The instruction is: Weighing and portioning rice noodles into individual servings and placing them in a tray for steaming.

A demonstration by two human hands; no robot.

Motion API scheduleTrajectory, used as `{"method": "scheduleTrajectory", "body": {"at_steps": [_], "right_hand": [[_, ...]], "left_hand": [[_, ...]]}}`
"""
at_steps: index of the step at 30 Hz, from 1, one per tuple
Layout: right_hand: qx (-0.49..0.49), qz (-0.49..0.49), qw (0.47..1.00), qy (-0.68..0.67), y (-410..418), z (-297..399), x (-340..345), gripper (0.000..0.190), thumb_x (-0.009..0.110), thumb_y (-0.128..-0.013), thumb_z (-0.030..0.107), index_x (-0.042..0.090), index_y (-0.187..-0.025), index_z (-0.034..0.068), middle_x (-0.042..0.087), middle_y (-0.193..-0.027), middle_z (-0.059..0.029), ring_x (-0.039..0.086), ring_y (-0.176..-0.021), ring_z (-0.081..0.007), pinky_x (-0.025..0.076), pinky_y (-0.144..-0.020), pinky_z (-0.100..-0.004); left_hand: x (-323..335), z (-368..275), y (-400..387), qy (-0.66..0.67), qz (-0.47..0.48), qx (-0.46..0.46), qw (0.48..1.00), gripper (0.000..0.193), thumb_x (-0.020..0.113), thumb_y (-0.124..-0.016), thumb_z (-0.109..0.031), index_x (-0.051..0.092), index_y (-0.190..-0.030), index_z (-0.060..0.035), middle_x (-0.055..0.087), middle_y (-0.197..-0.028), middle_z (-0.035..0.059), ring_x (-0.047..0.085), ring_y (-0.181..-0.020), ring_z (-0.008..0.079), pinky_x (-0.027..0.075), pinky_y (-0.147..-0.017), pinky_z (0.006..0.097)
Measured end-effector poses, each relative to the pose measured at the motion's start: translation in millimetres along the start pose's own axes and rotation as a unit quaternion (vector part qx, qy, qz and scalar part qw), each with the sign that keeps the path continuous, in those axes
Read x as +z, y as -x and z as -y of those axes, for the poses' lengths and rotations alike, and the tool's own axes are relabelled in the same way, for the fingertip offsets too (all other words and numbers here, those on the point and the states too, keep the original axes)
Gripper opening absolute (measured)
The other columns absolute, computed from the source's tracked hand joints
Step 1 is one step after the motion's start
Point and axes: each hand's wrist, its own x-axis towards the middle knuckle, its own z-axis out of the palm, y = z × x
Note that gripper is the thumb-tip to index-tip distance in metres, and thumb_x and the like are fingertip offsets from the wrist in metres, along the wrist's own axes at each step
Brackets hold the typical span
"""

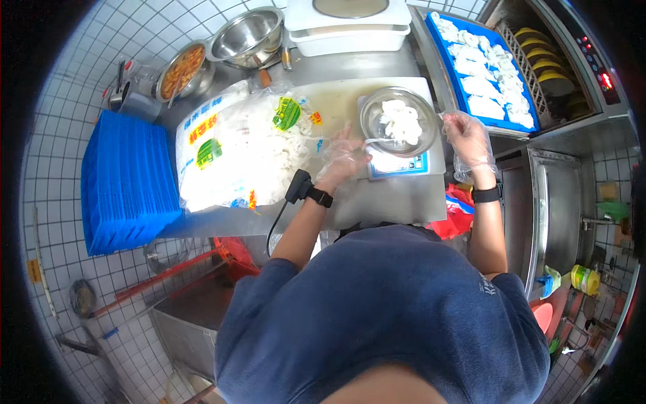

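White noodles (pixel 402 121) lie in a round steel bowl (pixel 371 108) on a digital kitchen scale (pixel 398 169), over a white cutting board. My left hand (pixel 343 159), in a clear plastic glove, is at the bowl's lower left; a white strand runs beside its fingertips to the rim, and whether the fingers grip it I cannot tell. Just right of the bowl is my gloved right hand (pixel 465 139), fingers curled together, with nothing clearly seen in them. Large printed plastic bags of white noodles (pixel 290 156) lie left of my left hand.
A blue tray (pixel 530 113) of portioned white noodles is at the back right, by an appliance holding yellow-rimmed bowls (pixel 555 83). Stacked blue trays (pixel 128 182) stand at left. Behind are a bowl of reddish food (pixel 184 70), an empty steel bowl (pixel 247 38) and a white container (pixel 348 43).
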Motion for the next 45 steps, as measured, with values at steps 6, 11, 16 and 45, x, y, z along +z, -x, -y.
{"method": "scheduleTrajectory", "body": {"at_steps": [6,11,16,45], "right_hand": [[0.064,-0.065,0.994,-0.058,22.7,-10.2,-21.9,0.019,0.056,-0.085,0.017,0.061,-0.097,0.002,0.056,-0.067,0.0011,0.047,-0.056,-0.0041,0.039,-0.050,-0.0194],[-0.021,-0.029,0.999,-0.005,2.7,-14.2,-8.9,0.017,0.058,-0.082,0.016,0.063,-0.094,0.006,0.063,-0.078,-0.0069,0.058,-0.067,-0.0147,0.046,-0.061,-0.0271],[-0.135,0.125,0.956,0.230,-36.2,23.6,17.0,0.029,0.061,-0.071,0.005,0.061,-0.101,0.007,0.063,-0.090,-0.0106,0.061,-0.083,-0.0253,0.048,-0.073,-0.0329],[0.058,0.158,0.748,-0.642,-69.1,-23.1,-34.1,0.061,0.069,-0.077,0.023,0.036,-0.127,0.010,0.051,-0.116,-0.0048,0.048,-0.105,-0.0151,0.038,-0.089,-0.0294]], "left_hand": [[-26.1,-4.9,-31.3,0.200,0.203,-0.215,0.934,0.018,0.064,-0.080,-0.022,0.062,-0.076,-0.0047,0.061,-0.079,0.0073,0.056,-0.072,0.0181,0.045,-0.065,0.0282],[-53.7,-65.4,-92.0,0.530,0.185,-0.211,0.801,0.014,0.062,-0.079,-0.016,0.061,-0.080,-0.0020,0.060,-0.075,0.0051,0.056,-0.068,0.0118,0.046,-0.063,0.0254],[-8.3,-36.6,-117.6,0.170,0.268,-0.109,0.942,0.050,0.068,-0.070,-0.043,0.059,-0.097,-0.0018,0.063,-0.087,0.0132,0.061,-0.080,0.0254,0.049,-0.072,0.0365],[58.6,-195.6,-195.2,-0.031,0.128,-0.063,0.989,0.048,0.054,-0.075,-0.023,0.047,-0.114,0.0018,0.043,-0.126,0.0209,0.039,-0.118,0.0324,0.032,-0.098,0.0395]]}}
